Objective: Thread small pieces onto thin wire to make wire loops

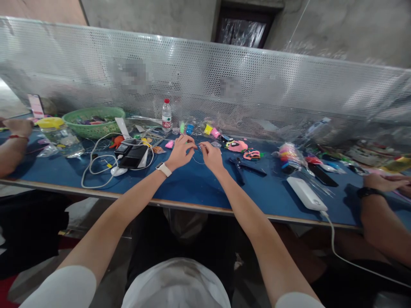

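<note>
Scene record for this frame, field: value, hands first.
left hand: white watch on wrist, fingers at a small item, too small to identify
right hand: fingers at the same item, grip unclear
surface: blue table
nearby: black pliers right of hands, water bottle, green basket, white power bank
others: co-worker's hand at left end, another hand at right end

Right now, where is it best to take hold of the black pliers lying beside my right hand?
Likely by the handles of the black pliers: they lie flat on the blue table, spread toward you and rightward. Bring the right hand in from the near side, closing both handles together.
</note>
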### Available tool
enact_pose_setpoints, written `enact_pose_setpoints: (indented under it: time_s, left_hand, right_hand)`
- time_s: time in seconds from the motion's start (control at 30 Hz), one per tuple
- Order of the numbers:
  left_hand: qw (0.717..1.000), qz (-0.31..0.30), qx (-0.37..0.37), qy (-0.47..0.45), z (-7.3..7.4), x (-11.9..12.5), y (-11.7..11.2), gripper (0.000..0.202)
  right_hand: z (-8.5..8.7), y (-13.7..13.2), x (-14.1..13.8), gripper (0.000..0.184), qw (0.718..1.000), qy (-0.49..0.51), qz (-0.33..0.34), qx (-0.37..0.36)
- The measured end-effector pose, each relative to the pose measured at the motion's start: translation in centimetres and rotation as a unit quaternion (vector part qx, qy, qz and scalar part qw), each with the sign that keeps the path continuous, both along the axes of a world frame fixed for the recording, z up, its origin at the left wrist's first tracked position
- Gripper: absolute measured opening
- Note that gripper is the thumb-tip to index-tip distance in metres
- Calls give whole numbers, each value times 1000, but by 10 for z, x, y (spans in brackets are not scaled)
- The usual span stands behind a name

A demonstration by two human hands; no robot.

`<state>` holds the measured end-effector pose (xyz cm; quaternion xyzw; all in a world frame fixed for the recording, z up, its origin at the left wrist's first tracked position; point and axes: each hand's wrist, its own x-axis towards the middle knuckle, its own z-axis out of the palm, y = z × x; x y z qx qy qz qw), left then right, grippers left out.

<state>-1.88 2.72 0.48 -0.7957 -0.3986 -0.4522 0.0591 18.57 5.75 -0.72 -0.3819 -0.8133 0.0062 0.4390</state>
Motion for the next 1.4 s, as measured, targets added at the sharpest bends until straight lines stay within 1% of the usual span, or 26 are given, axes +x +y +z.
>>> enact_pose_setpoints:
  time_s: [0.07,0.17,0.33,0.4,0.5,0.57,0.6,0.67,0.73,0.77,0.8,0.83,0.9,0.97,1.03,1.13,1.23,1.3,1.4]
  left_hand:
    - [1000,-1,-5,17,-1,1,0,16]
    - [999,-24,-23,8,-1,2,0,14]
    - [988,-115,-68,-77,1,7,0,20]
    - [980,-142,-86,-107,2,7,-1,22]
    - [969,-176,-118,-124,4,7,-2,29]
    - [954,-211,-150,-150,4,6,-2,32]
    - [941,-233,-172,-172,4,6,-2,32]
    - [905,-279,-225,-228,4,7,-1,28]
    - [870,-309,-274,-269,4,9,-1,24]
    - [861,-316,-286,-278,4,9,-1,24]
    - [860,-317,-287,-278,4,9,-1,24]
    - [869,-313,-275,-267,5,8,-1,25]
    - [909,-278,-215,-223,6,5,-1,27]
    - [955,-204,-138,-164,7,-1,1,27]
    - [984,-123,-75,-103,7,-6,3,28]
    - [998,-45,-23,-27,3,-10,8,34]
    - [1000,5,2,3,-1,-9,12,36]
    - [1000,22,10,1,-2,-9,12,35]
    - [1000,14,-5,-6,-2,-10,12,36]
  right_hand:
    - [-1,2,1,42,1000,-1,-19,8]
    - [-2,4,1,42,999,-18,-45,14]
    - [-1,1,-1,37,995,-63,-78,20]
    - [0,-2,-2,38,994,-77,-74,28]
    - [2,-5,-4,39,993,-91,-63,25]
    - [3,-6,-5,37,993,-96,-60,16]
    - [4,-6,-5,37,993,-96,-60,11]
    - [5,-6,-4,36,993,-96,-66,5]
    - [5,-6,-3,35,992,-101,-72,-4]
    - [6,-5,-3,35,991,-108,-72,-9]
    - [6,-5,-2,36,991,-117,-69,-14]
    - [6,-5,-2,36,990,-124,-63,-16]
    - [5,-4,-2,37,990,-130,-46,-16]
    - [4,-3,-3,38,992,-123,-26,-12]
    - [3,-3,-3,37,994,-111,-7,-11]
    - [2,-5,-4,36,995,-97,9,-13]
    - [1,-6,-5,36,996,-87,9,-7]
    - [0,-6,-5,36,997,-73,5,1]
    - [-3,-4,-5,38,999,-49,7,17]
